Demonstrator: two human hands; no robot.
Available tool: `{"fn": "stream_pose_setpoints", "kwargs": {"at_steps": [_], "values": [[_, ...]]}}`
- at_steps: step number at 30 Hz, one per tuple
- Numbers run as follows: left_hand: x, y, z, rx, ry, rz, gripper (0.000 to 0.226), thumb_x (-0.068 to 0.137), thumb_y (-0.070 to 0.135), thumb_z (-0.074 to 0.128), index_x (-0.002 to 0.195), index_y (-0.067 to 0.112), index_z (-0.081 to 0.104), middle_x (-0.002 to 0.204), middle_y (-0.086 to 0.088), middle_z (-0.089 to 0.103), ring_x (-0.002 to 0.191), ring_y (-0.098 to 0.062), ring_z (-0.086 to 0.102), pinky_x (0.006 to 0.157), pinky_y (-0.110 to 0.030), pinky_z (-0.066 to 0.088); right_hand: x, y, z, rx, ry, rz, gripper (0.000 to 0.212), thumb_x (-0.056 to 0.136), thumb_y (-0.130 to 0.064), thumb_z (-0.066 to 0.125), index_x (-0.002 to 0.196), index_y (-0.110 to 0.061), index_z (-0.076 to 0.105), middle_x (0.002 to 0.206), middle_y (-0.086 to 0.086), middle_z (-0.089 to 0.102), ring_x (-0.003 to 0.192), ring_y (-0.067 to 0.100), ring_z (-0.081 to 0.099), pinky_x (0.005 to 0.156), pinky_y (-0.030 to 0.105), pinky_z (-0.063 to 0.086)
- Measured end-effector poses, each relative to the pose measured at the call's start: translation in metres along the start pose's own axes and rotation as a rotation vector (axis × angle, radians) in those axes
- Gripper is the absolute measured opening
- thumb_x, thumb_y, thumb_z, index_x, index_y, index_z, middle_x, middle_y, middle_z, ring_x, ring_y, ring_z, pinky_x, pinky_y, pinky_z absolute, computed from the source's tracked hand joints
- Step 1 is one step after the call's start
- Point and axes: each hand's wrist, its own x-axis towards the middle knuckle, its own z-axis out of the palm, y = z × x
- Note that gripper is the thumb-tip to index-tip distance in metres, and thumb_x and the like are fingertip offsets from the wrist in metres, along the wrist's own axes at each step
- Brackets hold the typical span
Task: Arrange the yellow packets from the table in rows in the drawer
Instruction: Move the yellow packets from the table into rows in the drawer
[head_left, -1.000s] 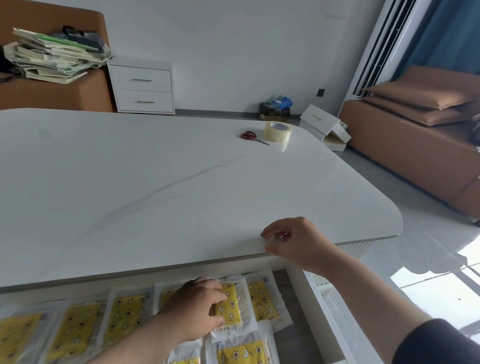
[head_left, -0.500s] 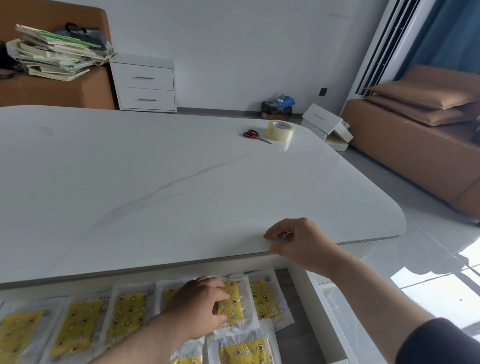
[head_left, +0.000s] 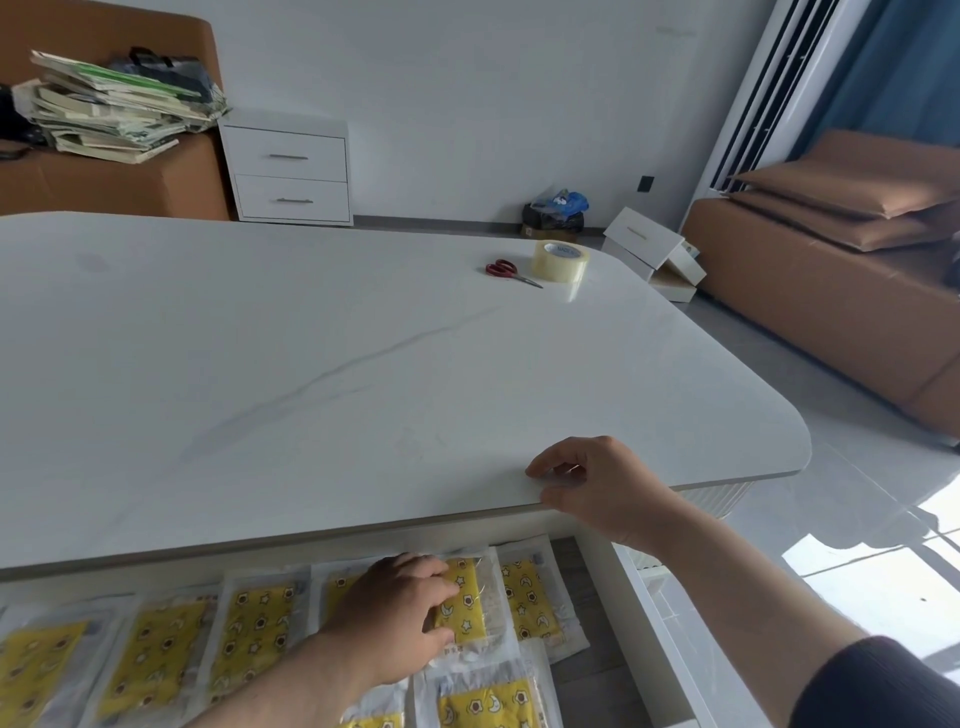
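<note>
Packets (head_left: 249, 634) form one row in the drawer (head_left: 587, 680), with a second begun in front. Left hand (head_left: 395, 618) curls fingers and thumb onto one packet (head_left: 465, 603) there. Right hand (head_left: 602, 488) rests loosely curled, holding nothing, on the table (head_left: 363, 364) above the drawer. No packets show on the table, so the task is likely nearly finished.

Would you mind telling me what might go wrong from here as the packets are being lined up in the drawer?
1. The left hand holds a yellow packet that overlaps the packet beside it; moving it may drag that one out of the row.
2. The back row sits partly under the table edge, where the right hand rests, so alignment there is hard to see.
</note>
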Motion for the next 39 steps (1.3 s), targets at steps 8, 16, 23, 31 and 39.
{"fn": "stream_pose_setpoints", "kwargs": {"at_steps": [8, 16, 23, 31, 39], "values": [[-0.002, -0.009, 0.002, 0.146, -0.132, 0.167, 0.051, 0.074, 0.060, 0.056, 0.121, 0.040, 0.062, 0.131, 0.012, 0.061, 0.119, -0.009, 0.059, 0.102, -0.029, 0.030, 0.000, 0.000, 0.000, 0.001, 0.003, 0.010, 0.025, 0.081, -0.009, 0.071, 0.096, -0.029, 0.073, 0.098, -0.010, 0.067, 0.090, 0.003, 0.061, 0.071, 0.003, 0.041], [0.000, 0.000, 0.007, 0.231, -0.101, 0.090, 0.062, 0.098, 0.047, 0.040, 0.152, 0.036, 0.013, 0.162, 0.001, -0.006, 0.149, -0.017, -0.005, 0.111, -0.030, -0.017, -0.001, -0.001, 0.000, -0.009, -0.001, 0.004, 0.025, 0.081, -0.010, 0.070, 0.095, -0.030, 0.072, 0.095, -0.015, 0.065, 0.086, -0.001, 0.058, 0.067, 0.002, 0.040], [-0.001, 0.002, 0.002, 0.181, -0.081, 0.080, 0.061, 0.095, 0.047, 0.045, 0.150, 0.033, 0.024, 0.161, 0.003, 0.012, 0.148, -0.021, 0.013, 0.117, -0.035, 0.000, -0.001, -0.002, 0.000, -0.005, 0.007, -0.002, 0.028, 0.080, -0.010, 0.070, 0.089, -0.036, 0.068, 0.100, -0.009, 0.068, 0.090, 0.005, 0.061, 0.071, 0.006, 0.041], [-0.004, 0.001, -0.002, 0.091, -0.067, 0.123, 0.051, 0.082, 0.051, 0.060, 0.129, 0.031, 0.057, 0.132, 0.009, 0.056, 0.122, -0.015, 0.051, 0.109, -0.033, 0.033, 0.000, -0.001, 0.001, 0.002, 0.009, -0.008, 0.029, 0.080, -0.010, 0.072, 0.087, -0.038, 0.068, 0.096, -0.013, 0.067, 0.088, 0.002, 0.060, 0.072, 0.007, 0.042], [-0.001, 0.002, 0.000, 0.090, -0.063, 0.089, 0.052, 0.094, 0.041, 0.054, 0.144, 0.032, 0.040, 0.154, 0.009, 0.032, 0.142, -0.013, 0.025, 0.116, -0.028, 0.009, 0.001, 0.000, 0.002, 0.018, 0.021, -0.011, 0.030, 0.079, -0.008, 0.072, 0.086, -0.037, 0.068, 0.096, -0.011, 0.068, 0.084, 0.000, 0.059, 0.069, 0.003, 0.039]]}}
